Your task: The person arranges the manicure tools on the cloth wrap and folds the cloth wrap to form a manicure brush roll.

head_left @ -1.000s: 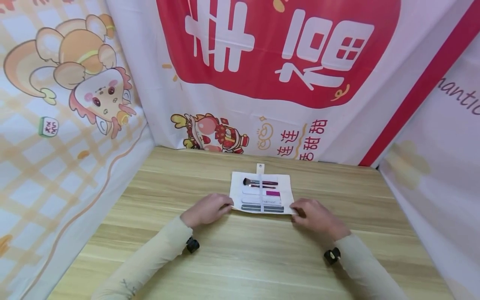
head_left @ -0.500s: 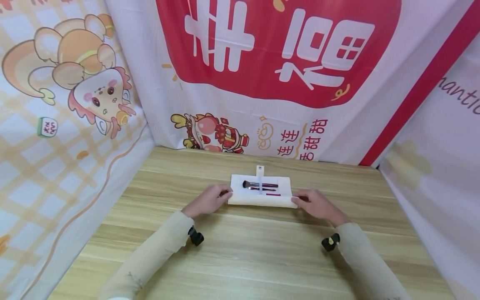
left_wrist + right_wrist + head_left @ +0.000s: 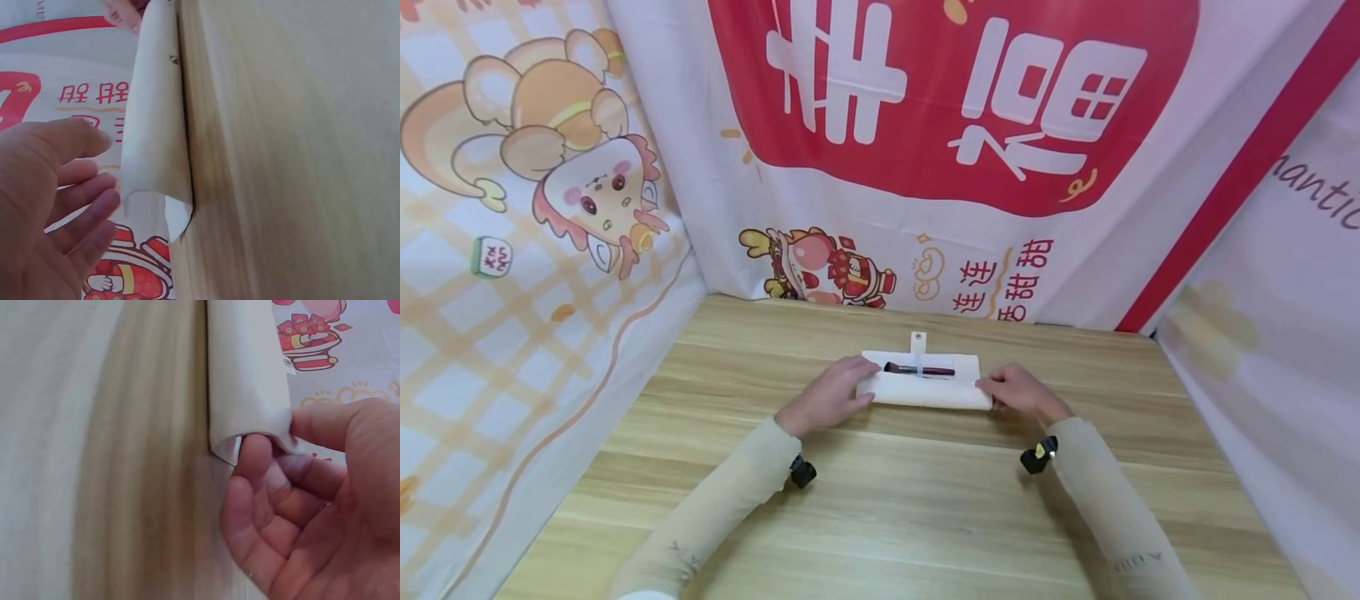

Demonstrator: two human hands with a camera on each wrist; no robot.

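Note:
A white roll-up brush case (image 3: 925, 393) lies on the table, its near side rolled over into a tube. Beyond the roll, a makeup brush (image 3: 938, 372) with dark bristles and a dark red handle shows under a thin band. A snap tab (image 3: 918, 342) sticks out at the far edge. My right hand (image 3: 1021, 393) pinches the right end of the roll, thumb outside and a fingertip inside the tube in the right wrist view. At the left end is my left hand (image 3: 831, 393); in the left wrist view its loosely bent fingers (image 3: 84, 209) stand apart from the roll.
The wooden table (image 3: 917, 517) runs back to a printed cloth wall (image 3: 820, 192). Cloth also hangs on the left (image 3: 467, 333) and right (image 3: 1285, 275). Each wrist bears a small black camera.
The case's near edge has been rolled away from me, covering the files and the lower brush. My left hand has let go of its corner and spread its fingers; my right keeps its grip.

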